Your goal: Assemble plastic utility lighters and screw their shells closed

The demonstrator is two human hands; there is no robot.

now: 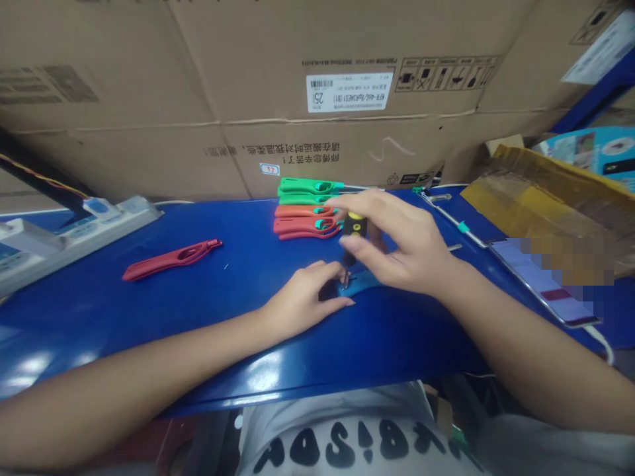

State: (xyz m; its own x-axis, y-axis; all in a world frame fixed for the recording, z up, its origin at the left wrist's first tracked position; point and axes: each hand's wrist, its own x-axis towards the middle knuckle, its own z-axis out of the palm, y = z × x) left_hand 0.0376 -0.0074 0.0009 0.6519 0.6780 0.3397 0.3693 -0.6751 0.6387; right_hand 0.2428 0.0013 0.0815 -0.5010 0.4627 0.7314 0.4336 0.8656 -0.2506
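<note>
Got a wall of matte brown corrugated boxes (149, 99) across the back, creased and scuffed, with a white printed label (349, 91) stuck on. Below that, a glossy blue table (149, 311), smooth enough to throw glare near the front edge. Off to the far left, a long white plastic power strip (74, 228). Far right, a crinkly yellow-brown wrapped package (536, 192) plus a flat tray (526, 271), partly blurred, so can't make out its contents.

Then the arms, both bare. Right hand (401, 248) curled, fingertips pinched round the stubby yellow-and-black grip of a screwdriver (355, 227), held roughly upright, thin shaft pointing down onto a blue piece (367, 281). Left hand (302, 301) mostly flat, fingers loosely bent, pressing that same blue piece down on the table, right in the middle and close to the front edge. Can't tell the piece's full shape, mostly hidden under both hands.

Just behind the hands, a neat stack of long slim plastic parts: two green handles (307, 190) at the back, two red handles (300, 221) nearer, each with a cut-out slot showing teal. Well apart on the left, a lone handle (171, 259), red, lying flat, tapered, with the same kind of slot.
</note>
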